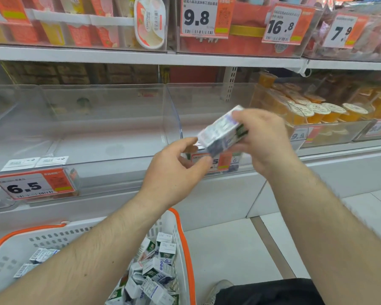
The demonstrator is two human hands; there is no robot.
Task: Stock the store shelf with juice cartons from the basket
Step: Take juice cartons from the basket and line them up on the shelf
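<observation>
One juice carton (222, 133) is up in the air just in front of the shelf, tilted on a slant, with the right hand (264, 139) wrapped round its right end, fingers clamped on it. The left hand (176, 170) sits just below and left of it, fingers loosely curled and apart, holding nothing; it looks ready to take or steady the near end, likely so the carton can be turned upright before it goes in. The carton is blurred, so its print cannot be read.

Behind the hands stands a clear bin (110, 119) on the shelf (141, 57), with nothing visible standing in it, and a second clear compartment lies to its right, behind the carton. A price tag (33, 186) reading 6.5 hangs at the near left. To the far right sit orange jelly cups (317, 111), and boxed goods fill the tier above.

Near and low on the left, the white basket (183, 234) with an orange rim holds many more cartons (156, 269) heaped loosely, so most of the stocking seems yet to be done. Pale floor tiles (233, 249) run to the right, and a shoe (220, 287) shows at the near edge.
</observation>
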